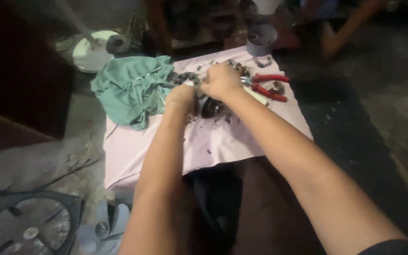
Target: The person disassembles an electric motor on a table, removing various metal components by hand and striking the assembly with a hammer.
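A person works with both bare hands over a small dark round motor part with a metal ring (pixel 209 106), which rests near the middle of a pale pink cloth-covered surface (pixel 223 141). The left hand (pixel 181 97) is curled closed against the part's left side, holding it in place. The right hand (pixel 221 80) is bunched in a fist just above it, pinching something thin and too blurred to identify.

Just beside the right hand, toward the far right edge of the surface, lies a pair of red-handled pliers (pixel 266 86), handles spread and untouched. A crumpled teal rag (pixel 131 89) drapes over the far left corner. Dark scraps and small loose bits (pixel 226 120) are scattered around the part, and a grey round cup-shaped housing (pixel 261 39) stands just past the far edge. On the floor at the near left lie a round black fan guard (pixel 27 224) and pale fan blades (pixel 107 226); a white round base (pixel 93 52) sits beyond the rag.

Judging by the removed guard, blades and debris, the dismantling appears well advanced, with the core piece not yet finished.
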